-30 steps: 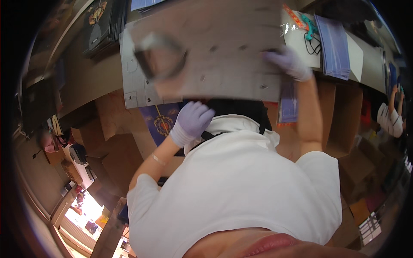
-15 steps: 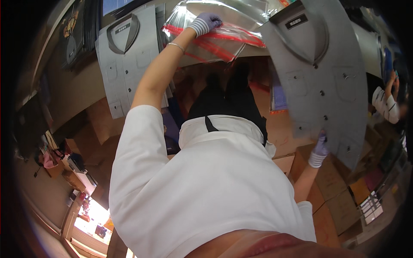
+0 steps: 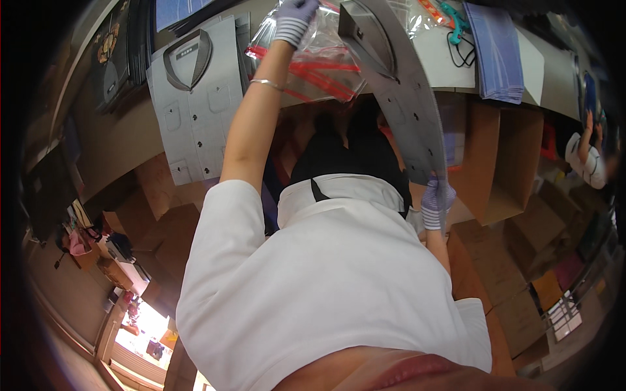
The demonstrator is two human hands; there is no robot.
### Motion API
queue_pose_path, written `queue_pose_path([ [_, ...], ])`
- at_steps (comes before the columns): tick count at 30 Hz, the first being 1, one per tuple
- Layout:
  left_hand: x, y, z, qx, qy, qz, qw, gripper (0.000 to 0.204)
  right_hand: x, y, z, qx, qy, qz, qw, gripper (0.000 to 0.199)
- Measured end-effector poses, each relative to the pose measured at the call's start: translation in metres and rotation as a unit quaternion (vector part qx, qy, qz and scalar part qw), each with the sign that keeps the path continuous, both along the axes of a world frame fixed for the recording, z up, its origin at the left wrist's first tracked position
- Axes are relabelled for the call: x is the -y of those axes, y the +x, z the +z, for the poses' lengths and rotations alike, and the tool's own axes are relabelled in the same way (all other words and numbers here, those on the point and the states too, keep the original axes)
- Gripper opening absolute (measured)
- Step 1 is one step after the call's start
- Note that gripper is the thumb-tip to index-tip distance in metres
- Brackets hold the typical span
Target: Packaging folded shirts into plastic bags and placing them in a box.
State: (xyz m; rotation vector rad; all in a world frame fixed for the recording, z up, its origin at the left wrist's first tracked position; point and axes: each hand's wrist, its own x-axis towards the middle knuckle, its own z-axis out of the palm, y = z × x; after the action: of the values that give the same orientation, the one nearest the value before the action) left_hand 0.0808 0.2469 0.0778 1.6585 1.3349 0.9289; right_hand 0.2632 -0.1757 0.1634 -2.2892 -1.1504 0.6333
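Folded grey shirt [image 3: 398,98]: swung inward from the right since half a second ago, now turned nearly edge-on, beside the bags and over the front edge of the bench [image 3: 557,65]. Right hand [image 3: 437,195], gloved: clamped on the shirt's lower end. Left hand [image 3: 297,13], gloved: moved farther across the bench, now at the clear plastic bags [image 3: 326,52] with red strips, well apart from the right; whether film is pinched cannot be told, the fingers being cut by the upper edge of the view.

Obstruction: the right part of the bags is covered by the held shirt.

Left of the bags: stack of grey shirts [image 3: 199,117], collars away, lower end overhanging the bench. Beyond it: dark stack [image 3: 111,52] bearing a gold emblem.

Right of the shirt: teal tool [image 3: 458,26]; black cord [image 3: 461,58], looped; orange strip [image 3: 433,12]; blue folded pieces [image 3: 499,52], laid partly over a white sheet [image 3: 531,72].

Below, right: open cardboard box [image 3: 521,163]. Far right: a co-worker's striped garment [image 3: 590,163], partly seen.
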Motion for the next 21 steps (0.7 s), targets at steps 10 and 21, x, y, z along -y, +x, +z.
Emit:
queue_pose_path([
  [10,0.03,-0.011,0.073,-0.233,0.048,-0.184,0.954,0.026,0.065,0.133,0.091,-0.282,0.209,-0.197,0.915,0.041],
  [21,0.081,-0.008,0.026,-0.249,0.193,-0.267,0.911,0.019,0.051,0.016,-0.028,-0.211,0.082,-0.048,0.973,0.028],
])
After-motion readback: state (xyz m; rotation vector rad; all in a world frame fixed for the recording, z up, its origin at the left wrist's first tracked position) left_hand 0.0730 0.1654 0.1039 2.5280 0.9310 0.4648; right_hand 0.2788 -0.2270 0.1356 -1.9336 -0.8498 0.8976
